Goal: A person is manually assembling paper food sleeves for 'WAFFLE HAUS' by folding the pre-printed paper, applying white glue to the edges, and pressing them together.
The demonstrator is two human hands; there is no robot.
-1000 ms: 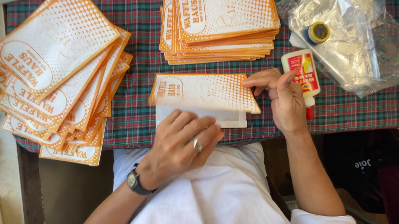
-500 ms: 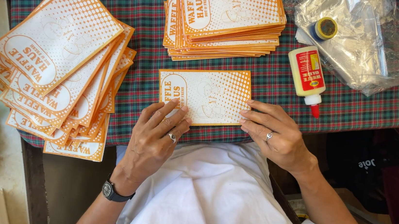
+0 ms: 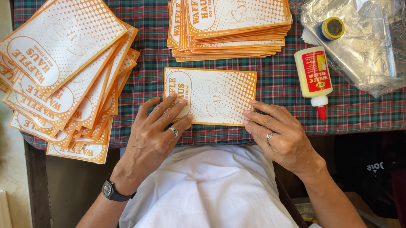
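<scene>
Head view, looking straight down: a flat orange-and-white printed paper bag lies on the bench, which is covered in a red-and-green plaid cloth, just in front of the person's white-clothed lap. The left hand (ring on one finger, dark watch at the wrist) rests palm down with fingers spread, its fingertips pressing the bag's lower left edge; it grips nothing. The right hand, also ringed, lies flat and open with its fingertips on the bag's lower right edge. Beyond the bag sits a neat stack of matching orange-and-white bags; to the left a fanned, slanting pile of the same bags. A white glue bottle with a red label and red tip lies just right of the bag, near a crumpled clear plastic bag.
</scene>
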